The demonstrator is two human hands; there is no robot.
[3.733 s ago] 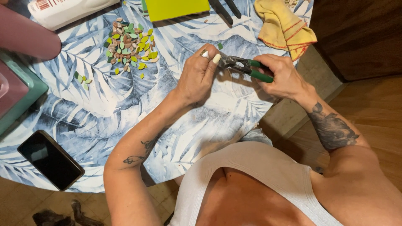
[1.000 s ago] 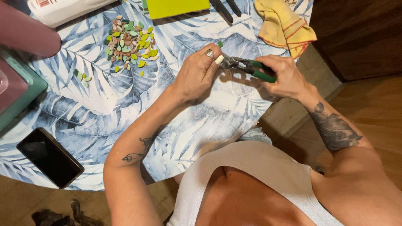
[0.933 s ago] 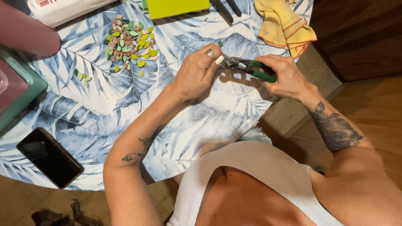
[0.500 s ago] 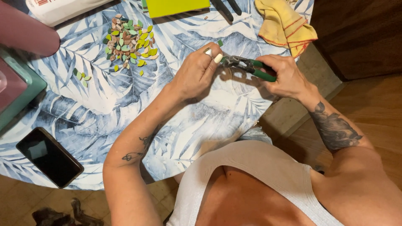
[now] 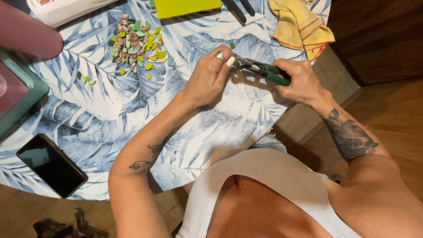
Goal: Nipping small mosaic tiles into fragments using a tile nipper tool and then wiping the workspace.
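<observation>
Right hand (image 5: 304,81) wrapped tight round green-handled nippers (image 5: 260,69), ready to squeeze. Left hand (image 5: 209,77) fingers pinched together at nipper tip, steadying tiny piece. Cut tile bits (image 5: 136,42) piled far left, out of way.

Green-handled nippers (image 5: 261,69) lie nearly level above the counter, gripped by the handles, metal head pointing left, where fingertips pinch something too small to make out.

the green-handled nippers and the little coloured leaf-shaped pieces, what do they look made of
The green-handled nippers, held in the right hand, look like dull grey metal at the head, with glossy green plastic or rubber sleeves on the handles. The little coloured leaf-shaped pieces look like cut tile or glass: flat, hard-edged, slightly shiny, though too small to be sure.
</observation>
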